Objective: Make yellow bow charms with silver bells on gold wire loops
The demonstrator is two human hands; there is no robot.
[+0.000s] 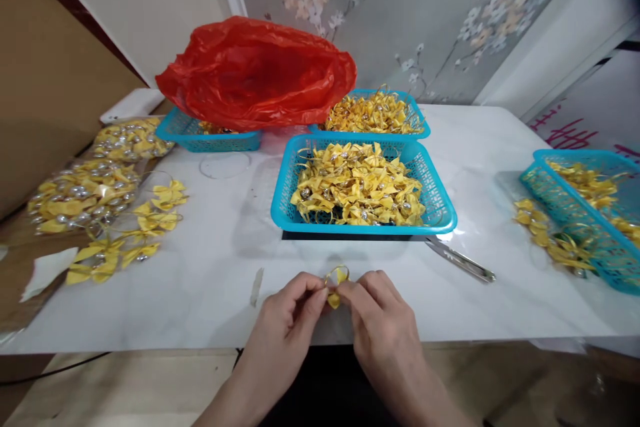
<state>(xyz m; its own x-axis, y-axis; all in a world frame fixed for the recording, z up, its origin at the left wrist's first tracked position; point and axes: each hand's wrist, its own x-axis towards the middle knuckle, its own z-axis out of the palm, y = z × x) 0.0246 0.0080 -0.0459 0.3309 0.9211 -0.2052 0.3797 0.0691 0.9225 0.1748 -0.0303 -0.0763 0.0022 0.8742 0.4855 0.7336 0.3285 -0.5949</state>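
Observation:
Both hands meet over the front of the white table (215, 307). Between them is a yellow ribbon flower (334, 299) with a thin gold loop curving above it. My left hand (293, 317) pinches it from the left with thumb and forefinger. My right hand (381, 310) is closed on its right side, fingertips pressed to the petals. The fingers partly cover the flower. Just beyond the hands stands a blue plastic basket (281, 213), heaped with yellow ribbon flowers (360, 183) that have silvery beads.
A metal craft knife (463, 260) lies right of the basket. Loose yellow flowers (150, 217) and bagged ones (85, 193) sit at left. Behind are a red plastic bag (260, 73) and another filled basket (423, 121). A further blue basket (575, 213) stands at right.

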